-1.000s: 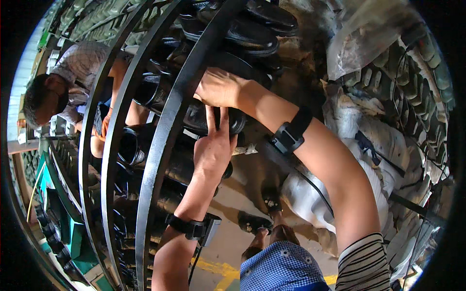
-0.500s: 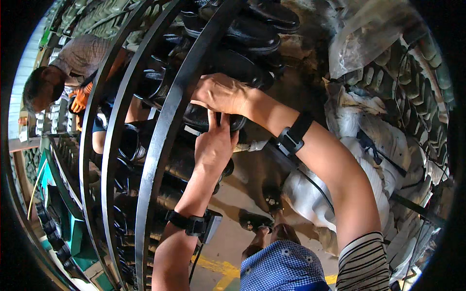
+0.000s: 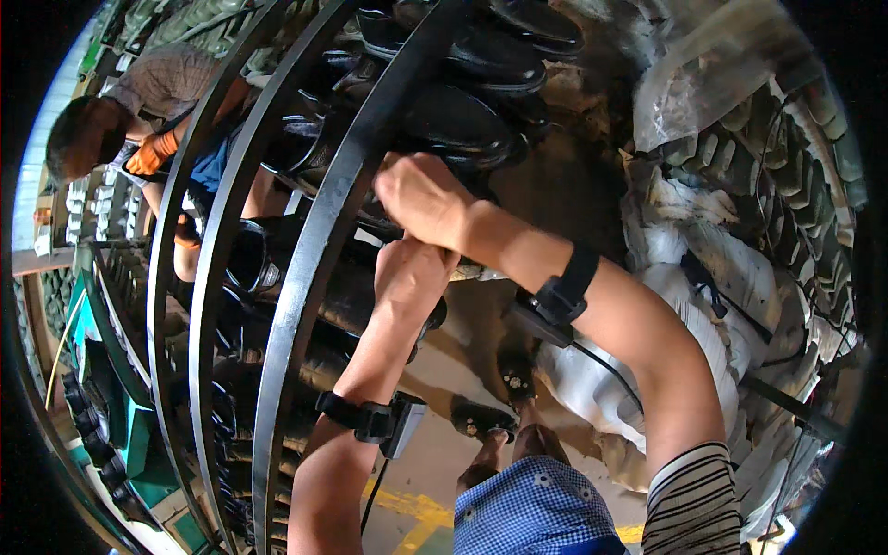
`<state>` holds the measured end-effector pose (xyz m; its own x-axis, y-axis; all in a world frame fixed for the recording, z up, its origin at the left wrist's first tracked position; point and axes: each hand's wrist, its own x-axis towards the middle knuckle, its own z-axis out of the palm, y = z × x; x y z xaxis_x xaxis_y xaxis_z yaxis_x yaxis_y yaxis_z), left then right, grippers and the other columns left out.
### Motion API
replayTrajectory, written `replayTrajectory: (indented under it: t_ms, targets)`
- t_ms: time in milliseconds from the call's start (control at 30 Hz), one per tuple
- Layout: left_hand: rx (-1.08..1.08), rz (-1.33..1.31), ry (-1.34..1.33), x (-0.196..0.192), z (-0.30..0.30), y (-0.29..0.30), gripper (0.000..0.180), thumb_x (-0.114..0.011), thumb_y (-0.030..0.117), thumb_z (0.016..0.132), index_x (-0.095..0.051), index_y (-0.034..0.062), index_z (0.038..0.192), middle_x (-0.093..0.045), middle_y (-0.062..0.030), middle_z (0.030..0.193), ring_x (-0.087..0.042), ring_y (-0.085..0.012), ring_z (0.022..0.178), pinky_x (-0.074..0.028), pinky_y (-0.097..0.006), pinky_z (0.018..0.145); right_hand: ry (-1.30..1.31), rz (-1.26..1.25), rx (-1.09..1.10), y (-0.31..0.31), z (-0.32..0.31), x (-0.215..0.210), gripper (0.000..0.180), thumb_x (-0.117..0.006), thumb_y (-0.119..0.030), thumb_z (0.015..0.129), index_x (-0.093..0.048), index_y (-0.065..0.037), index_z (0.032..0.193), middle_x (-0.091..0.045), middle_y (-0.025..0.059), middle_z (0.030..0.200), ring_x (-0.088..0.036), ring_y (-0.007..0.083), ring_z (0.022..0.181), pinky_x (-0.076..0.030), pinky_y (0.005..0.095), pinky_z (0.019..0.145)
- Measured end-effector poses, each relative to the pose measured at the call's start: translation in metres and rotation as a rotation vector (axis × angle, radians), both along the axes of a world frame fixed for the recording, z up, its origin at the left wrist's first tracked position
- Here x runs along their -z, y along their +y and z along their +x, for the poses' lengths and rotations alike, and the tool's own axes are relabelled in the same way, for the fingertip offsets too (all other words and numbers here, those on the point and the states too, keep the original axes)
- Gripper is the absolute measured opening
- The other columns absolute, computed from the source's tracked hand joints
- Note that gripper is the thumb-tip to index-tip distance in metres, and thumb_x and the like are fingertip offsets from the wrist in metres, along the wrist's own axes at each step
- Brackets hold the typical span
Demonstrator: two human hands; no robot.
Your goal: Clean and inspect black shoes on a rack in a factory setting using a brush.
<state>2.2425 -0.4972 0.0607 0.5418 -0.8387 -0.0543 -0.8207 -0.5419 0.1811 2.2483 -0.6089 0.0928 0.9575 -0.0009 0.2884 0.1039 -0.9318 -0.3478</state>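
My right hand [image 3: 425, 197] is closed, its fingers curled near the inner edge of a black metal bar [image 3: 310, 222]. Just below it, my left hand [image 3: 411, 275] is also closed, its knuckles almost against the right wrist. What either hand holds, if anything, is hidden by the hands and the bar. A glossy black shoe [image 3: 458, 125] lies on the rack right above my right hand, its toe pointing right. Dark parts of other items show between the bar and my hands, too covered to name. Each wrist wears a black strap with a small device.
Long curved black bars run down the rack at left, with a dark shoe [image 3: 250, 254] behind them. Beyond, a co-worker in orange gloves [image 3: 153, 153] bends forward. White sacks [image 3: 666, 342], clear plastic sheeting [image 3: 712, 74] and stacked greenish shoe forms [image 3: 786, 185] fill the right side.
The left fingers, stretched against a black shoe before, have curled in. That shoe's toe no longer shows between my hands. My right hand has closed tighter, and the co-worker's gloved hand has moved.
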Motion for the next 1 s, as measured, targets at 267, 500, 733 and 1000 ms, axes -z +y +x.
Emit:
replayTrajectory:
  t_ms: [267,500,733,1000]
  targets:
    - [-0.039,0.064,-0.109,-0.011,-0.009,-0.01,0.044,-0.055,0.04,0.079,-0.057,0.0008,0.098,-0.06,-0.0153,0.089,-0.061,-0.0248,0.068,-0.05,-0.031,0.053,-0.357,0.542,-0.2,-0.019,0.005,0.019,0.008,-0.051,-0.014,0.082,-0.053,-0.007,0.081,-0.056,0.0076,0.087,-0.055,0.0288,0.086,-0.044,0.0375,0.078]
    - [0.085,0.055,-0.213,0.009,0.0,0.003,0.045,-0.054,0.039,0.08,-0.056,-0.002,0.097,-0.06,-0.0145,0.087,-0.061,-0.023,0.071,-0.05,-0.03,0.053,-0.043,0.531,0.002,-0.01,0.004,-0.006,0.015,-0.057,-0.012,0.076,-0.059,0.0,0.085,-0.06,0.0189,0.077,-0.059,0.0363,0.077,-0.047,0.0403,0.07]
    - [0.015,0.084,-0.172,0.0,-0.005,-0.008,0.043,-0.054,0.037,0.081,-0.051,0.004,0.108,-0.05,-0.0186,0.112,-0.059,-0.023,0.053,-0.049,-0.03,0.046,0.137,0.804,0.167,-0.02,0.001,-0.008,0.009,-0.053,-0.002,0.068,-0.061,0.0,0.066,-0.063,0.0144,0.068,-0.064,0.0243,0.071,-0.049,0.0328,0.068]
    - [-0.015,0.152,-0.137,-0.017,0.0,-0.006,0.072,-0.059,0.037,0.078,-0.027,0.0061,0.134,-0.02,-0.0223,0.139,-0.06,-0.0228,0.052,-0.048,-0.028,0.042,0.111,0.876,0.31,-0.032,-0.029,-0.007,0.02,-0.059,-0.018,0.078,-0.061,0.002,0.074,-0.063,0.0131,0.068,-0.061,0.0161,0.061,-0.045,0.0277,0.055]
